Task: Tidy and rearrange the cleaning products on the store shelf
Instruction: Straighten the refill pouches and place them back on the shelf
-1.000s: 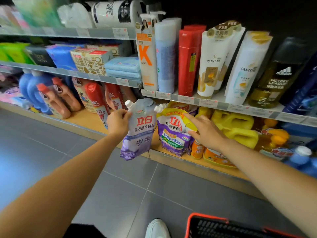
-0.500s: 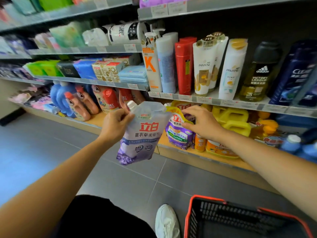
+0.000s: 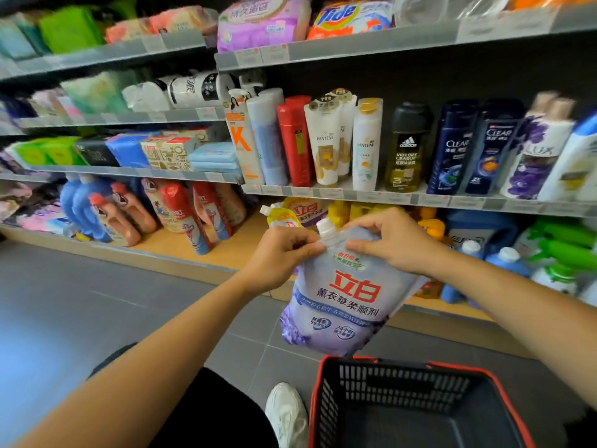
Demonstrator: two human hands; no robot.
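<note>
1. Lavender plastic pouch [image 3: 342, 295], printed in red "立白" over "薰衣草柔顺剂", hangs in the air in front of the bottom shelf's [image 3: 226, 250] front edge, above the far rim of a red-edged basket [image 3: 315, 402].
2. Our left hand [image 3: 281, 257] pinches the pouch's top left corner beside the white cap [image 3: 325, 226]. Our right hand [image 3: 391, 244] grips the top right corner, fingers curled over it.
3. Along the middle shelf's front edge we read a PANTENE tube [image 3: 324, 147], an adidas VICTORY LEAGUE bottle [image 3: 407, 150], a CLEAR bottle [image 3: 454, 150] and a LUX bottle [image 3: 538, 156].
4. A Tide bag [image 3: 349, 14] lies on the top shelf.
</note>
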